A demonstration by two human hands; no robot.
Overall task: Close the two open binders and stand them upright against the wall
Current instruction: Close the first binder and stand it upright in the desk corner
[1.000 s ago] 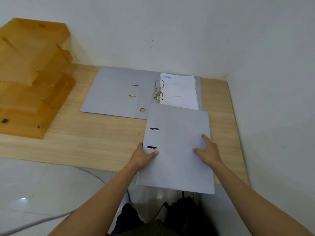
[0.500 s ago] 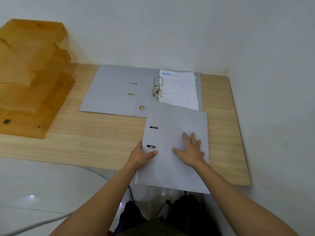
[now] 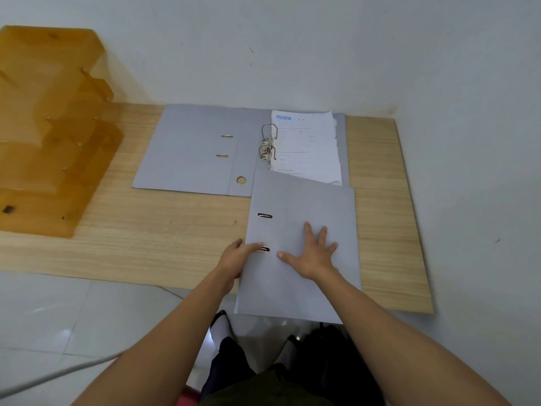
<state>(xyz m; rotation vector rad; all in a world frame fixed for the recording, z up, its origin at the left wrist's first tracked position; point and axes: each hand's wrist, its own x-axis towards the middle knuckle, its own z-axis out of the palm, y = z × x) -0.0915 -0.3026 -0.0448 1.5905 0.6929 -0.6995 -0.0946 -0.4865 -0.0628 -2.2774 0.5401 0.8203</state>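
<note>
Fingers of the right hand (image 3: 311, 254) are spread wide and pressed flat on the cover of the near binder (image 3: 301, 247), palm down, gripping nothing, just holding the lid shut. The left hand (image 3: 235, 257) curls round the spine edge, thumb on top reaching the lower of the 2 slots beside it, the other fingers tucked underneath out of sight, so that's a clamp on the binder's left edge. This binder lies closed beneath both palms, its near end overhanging the edge of the table (image 3: 164, 230). Beyond the fingertips, touching the closed binder's far corner, the second binder (image 3: 190, 150) lies open and flat, its ring mechanism (image 3: 268, 146) up and a stack of paper (image 3: 307, 148) on its right half, close under the wall (image 3: 292, 48). My read: stiff board covers, smooth and a touch slippery, and fairly heavy if it is loaded like its neighbour. The spine is the place to take hold, with the other hand pinching the open edge so the cover can't flap while it tips upright.
</note>
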